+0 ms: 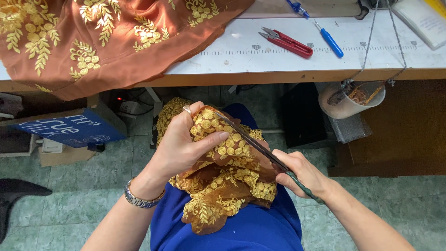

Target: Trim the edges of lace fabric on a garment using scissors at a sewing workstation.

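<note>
Left hand (186, 144): fingers pinching brown gold-embroidered fabric piece (227, 181) over lap. Right hand (302, 172): fingers gripping scissors (253, 142), blades lying against the fabric's upper edge.

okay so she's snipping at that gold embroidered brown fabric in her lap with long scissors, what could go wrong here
1. The scissors blades run close past the left hand thumb pinching the embroidered fabric; a slip could nick it.
2. The sheer brown net is bunched in folds, so a blade might catch a layer underneath that she cannot see.
3. The work sits on her lap, over the blue garment, with no firm surface, so the cloth could shift mid-cut.
</note>
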